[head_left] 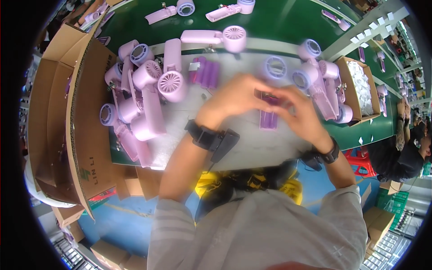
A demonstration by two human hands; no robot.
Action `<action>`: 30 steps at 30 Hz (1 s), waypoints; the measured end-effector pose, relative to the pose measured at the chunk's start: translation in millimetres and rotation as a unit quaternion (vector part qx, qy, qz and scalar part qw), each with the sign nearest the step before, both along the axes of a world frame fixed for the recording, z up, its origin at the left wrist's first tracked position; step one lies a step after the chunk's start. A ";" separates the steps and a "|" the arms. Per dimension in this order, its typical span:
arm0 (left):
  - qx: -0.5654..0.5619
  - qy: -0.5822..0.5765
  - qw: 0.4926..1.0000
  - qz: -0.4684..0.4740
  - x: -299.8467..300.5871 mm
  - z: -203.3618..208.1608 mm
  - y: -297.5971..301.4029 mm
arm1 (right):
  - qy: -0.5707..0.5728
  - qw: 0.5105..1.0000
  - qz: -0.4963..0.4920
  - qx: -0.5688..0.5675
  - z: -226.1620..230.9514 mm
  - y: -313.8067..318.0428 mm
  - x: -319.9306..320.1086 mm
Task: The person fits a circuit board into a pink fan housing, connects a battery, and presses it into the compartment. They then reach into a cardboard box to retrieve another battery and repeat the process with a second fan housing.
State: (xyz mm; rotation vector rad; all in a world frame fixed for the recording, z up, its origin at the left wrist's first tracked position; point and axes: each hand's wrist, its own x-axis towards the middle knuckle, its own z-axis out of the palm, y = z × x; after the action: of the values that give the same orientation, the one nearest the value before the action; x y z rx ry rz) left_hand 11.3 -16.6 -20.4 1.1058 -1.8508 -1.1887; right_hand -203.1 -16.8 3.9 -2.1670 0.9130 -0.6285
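Observation:
A lilac handheld fan [269, 120] lies in front of me on the pale work mat, its ring-shaped head pointing away and its handle toward me. The handle is uncovered, and purple shows inside it. My left hand [240, 96] reaches over the handle's upper part with bent fingers. From the other side my right hand [299, 108] closes its thumb and fingers around the same spot. Both sets of fingertips meet there, slightly blurred, and they partly hide the dark inside of the handle. Beyond my left hand, several purple cylindrical batteries [208, 74] lie side by side.
Lilac fans [150, 94] are piled at the left beside a tall open carton [92, 121]. More fan bodies [326, 85] lie at the right, next to a box of white pieces [360, 87]. Others sit on the green bench [283, 24] behind. A person [400, 155] sits far right.

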 end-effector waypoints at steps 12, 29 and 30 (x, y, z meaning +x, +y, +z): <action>-0.024 -0.026 0.999 -0.004 0.0 6.9 -0.5 | 0.090 0.977 0.076 -0.179 2.7 -5.5 -2.8; -0.182 0.044 0.946 0.265 -5.6 3.1 -4.4 | 0.395 0.867 -0.003 -0.303 10.9 -101.0 68.3; -0.185 0.044 0.944 0.270 -5.9 1.7 -5.5 | 0.411 0.852 -0.024 -0.323 10.7 -116.8 70.3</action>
State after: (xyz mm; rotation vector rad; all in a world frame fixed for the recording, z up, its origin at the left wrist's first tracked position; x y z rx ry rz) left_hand 5.4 -22.1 -18.7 1.2073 -1.4794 -0.5373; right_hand -132.8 -133.6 14.6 -3.1282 1.3142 0.0513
